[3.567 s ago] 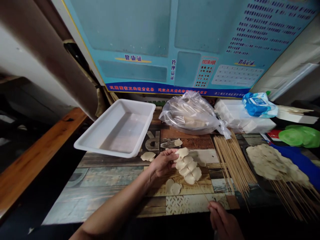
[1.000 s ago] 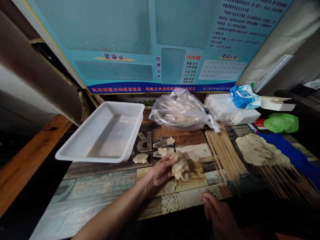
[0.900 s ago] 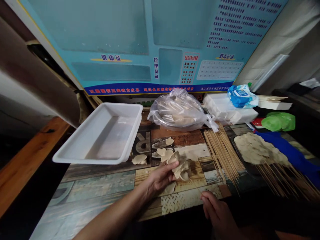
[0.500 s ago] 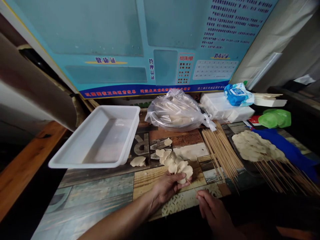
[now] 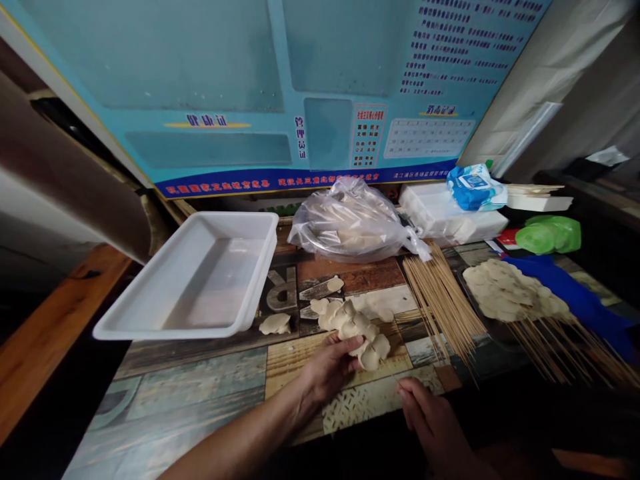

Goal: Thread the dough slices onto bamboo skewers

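Observation:
My left hand (image 5: 333, 370) is closed on pale, thin, rounded food slices (image 5: 375, 351), thumb on top, at the near end of a small row of similar slices (image 5: 345, 319). Their exact kind cannot be told. My right hand (image 5: 425, 410) is just right of them, near the table's front edge, with thumb and forefinger pinched on a thin bamboo skewer that barely shows now. Two loose pale pieces lie beyond: one slice (image 5: 335, 284) and a larger clump (image 5: 275, 325). A pile of bare bamboo skewers (image 5: 445, 307) lies to the right.
A white plastic tub (image 5: 167, 333) stands at the left. Behind the slices rests a tied clear plastic bag (image 5: 355, 223) with pale contents. On the right, a dark tray holds skewered pale slices (image 5: 513, 288), beside blue plastic (image 5: 575, 287). A wipes pack (image 5: 475, 187) sits on a white package (image 5: 445, 213).
The slices in my left hand have turned and shifted slightly right. The skewer, plainly seen between the hands before, hardly shows now. My right hand has moved slightly right.

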`<move>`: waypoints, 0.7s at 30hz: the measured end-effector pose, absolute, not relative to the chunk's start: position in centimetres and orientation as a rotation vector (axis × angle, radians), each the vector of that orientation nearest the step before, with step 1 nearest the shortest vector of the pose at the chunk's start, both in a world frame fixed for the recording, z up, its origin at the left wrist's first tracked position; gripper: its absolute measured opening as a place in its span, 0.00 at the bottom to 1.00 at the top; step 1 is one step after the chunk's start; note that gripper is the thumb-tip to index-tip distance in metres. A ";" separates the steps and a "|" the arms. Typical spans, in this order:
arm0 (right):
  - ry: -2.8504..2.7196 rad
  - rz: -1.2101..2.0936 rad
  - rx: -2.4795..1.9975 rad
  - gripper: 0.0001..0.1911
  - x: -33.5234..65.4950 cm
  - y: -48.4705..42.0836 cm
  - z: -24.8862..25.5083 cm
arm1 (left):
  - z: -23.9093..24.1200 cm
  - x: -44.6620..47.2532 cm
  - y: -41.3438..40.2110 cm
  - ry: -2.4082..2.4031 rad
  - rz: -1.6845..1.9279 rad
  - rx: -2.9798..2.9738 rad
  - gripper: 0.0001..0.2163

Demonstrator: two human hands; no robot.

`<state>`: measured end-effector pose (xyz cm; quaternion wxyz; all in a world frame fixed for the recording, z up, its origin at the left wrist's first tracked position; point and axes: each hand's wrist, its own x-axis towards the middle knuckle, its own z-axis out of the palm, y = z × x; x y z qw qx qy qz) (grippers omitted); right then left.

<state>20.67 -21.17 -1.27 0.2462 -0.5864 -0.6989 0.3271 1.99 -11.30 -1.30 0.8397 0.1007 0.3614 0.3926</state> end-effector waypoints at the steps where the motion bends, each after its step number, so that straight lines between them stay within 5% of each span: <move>1: -1.913 0.885 -1.598 0.14 20.7 -21.2 -1.2 | -1.2 2.0 -11.3 0.758 0.828 0.210 0.10; 13: -1.925 0.833 -1.629 0.15 20.9 -21.2 -0.9 | 0.3 1.3 -10.7 0.725 0.822 0.179 0.10; 21: -1.753 0.113 -2.105 0.19 28.6 -19.9 3.7 | 1.3 0.7 -10.6 0.868 0.752 0.335 0.14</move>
